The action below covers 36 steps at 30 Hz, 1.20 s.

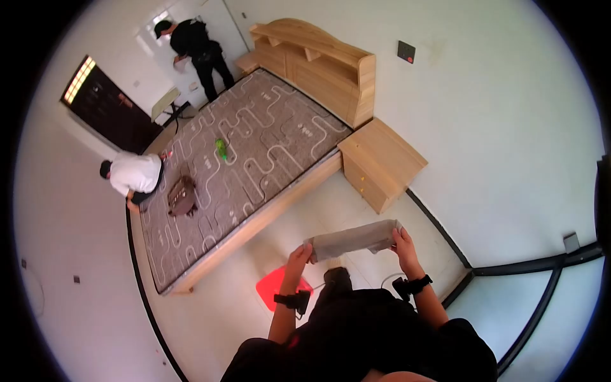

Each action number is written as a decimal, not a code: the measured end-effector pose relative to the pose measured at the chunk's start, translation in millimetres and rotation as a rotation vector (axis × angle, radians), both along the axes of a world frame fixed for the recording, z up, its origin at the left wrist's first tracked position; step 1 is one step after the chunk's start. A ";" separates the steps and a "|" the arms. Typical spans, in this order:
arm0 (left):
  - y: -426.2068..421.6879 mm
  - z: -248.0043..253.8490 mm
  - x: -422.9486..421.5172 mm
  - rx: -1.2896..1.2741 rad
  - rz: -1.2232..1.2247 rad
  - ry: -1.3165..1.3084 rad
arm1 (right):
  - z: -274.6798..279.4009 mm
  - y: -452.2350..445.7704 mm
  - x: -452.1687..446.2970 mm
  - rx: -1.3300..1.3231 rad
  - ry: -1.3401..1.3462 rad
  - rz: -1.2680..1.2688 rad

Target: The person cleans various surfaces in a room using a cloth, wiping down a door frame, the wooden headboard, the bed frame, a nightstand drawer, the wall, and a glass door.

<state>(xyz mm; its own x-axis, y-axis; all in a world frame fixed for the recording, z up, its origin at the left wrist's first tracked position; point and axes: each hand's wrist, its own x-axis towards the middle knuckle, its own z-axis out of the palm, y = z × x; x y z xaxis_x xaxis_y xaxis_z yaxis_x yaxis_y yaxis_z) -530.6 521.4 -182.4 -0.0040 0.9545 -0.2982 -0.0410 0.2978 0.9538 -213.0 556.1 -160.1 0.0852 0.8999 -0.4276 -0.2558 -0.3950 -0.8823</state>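
A grey folded cloth (354,240) is stretched out between my two hands, above the floor in front of my body. My left hand (299,260) is closed around its left end. At the opposite end, the fingers of my right hand (405,247) grip the cloth's edge. The cloth forms a long flat strip with a slightly uneven lower edge. Below and beside my left wrist is a red plastic stool (269,290), partly hidden by my arm.
A bed with a patterned mattress (254,159) bears a brown backpack (182,196) and a green bottle (221,149). A wooden nightstand (382,156) stands beside the headboard (318,73). One person (197,48) stands at the far side; another person (139,173) crouches by the bed's foot.
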 end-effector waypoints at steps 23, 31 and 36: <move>524.9 -20.5 48.0 0.210 -0.447 0.883 | -60.6 430.1 22.9 0.013 -0.517 -0.301; 691.7 -5.3 89.3 0.264 -0.237 0.592 | -137.7 649.9 80.5 0.168 -0.864 0.264; 774.9 -108.5 145.3 0.120 -0.154 -0.008 | -182.1 676.6 13.6 0.481 -1.238 0.053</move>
